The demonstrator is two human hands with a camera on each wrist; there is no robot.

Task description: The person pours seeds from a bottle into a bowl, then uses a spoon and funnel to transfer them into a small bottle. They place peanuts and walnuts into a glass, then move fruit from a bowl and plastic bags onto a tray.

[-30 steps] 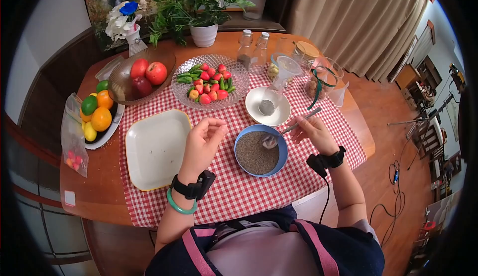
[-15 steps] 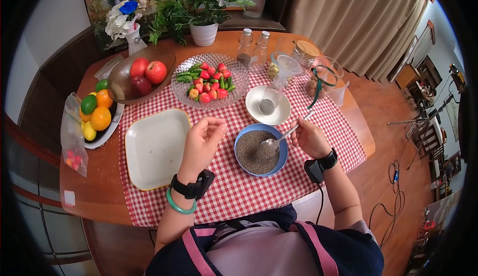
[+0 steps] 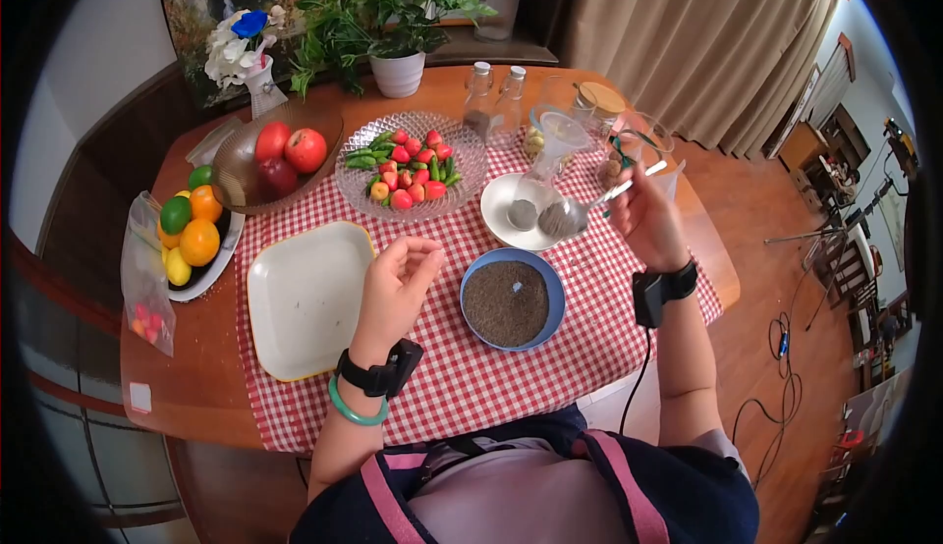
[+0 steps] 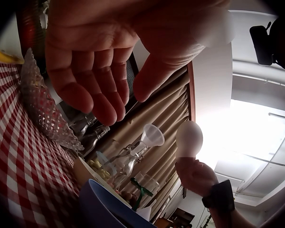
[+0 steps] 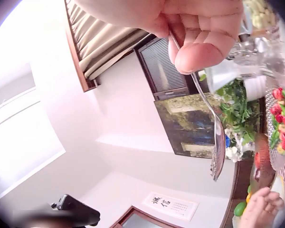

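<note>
My right hand (image 3: 648, 220) pinches the handle of a metal spoon (image 3: 563, 218), raised above the table near the funnel. Dark grains lie in the spoon's bowl (image 5: 219, 147) in the right wrist view. Below it stands a blue bowl (image 3: 557, 300) filled with dark grains (image 3: 501, 308). Behind, a clear glass bottle (image 3: 538, 188) with some grey grains at its bottom stands in a white bowl (image 3: 499, 200). A clear funnel (image 3: 568, 132) sits in the bottle's mouth. My left hand (image 3: 397, 289) hovers left of the blue bowl, fingers loosely curved, holding nothing.
A white rectangular dish (image 3: 306, 303) lies at left on the checked cloth (image 3: 442, 387). Behind are a glass plate (image 3: 354, 186) of small red fruits and green peppers, a fruit bowl (image 3: 231, 176), two stoppered bottles (image 3: 507, 112) and several jars at the back right.
My right hand has lifted the spoon with grains out of the blue bowl, up and to the right, toward the funnel. My left hand has stayed in place.
</note>
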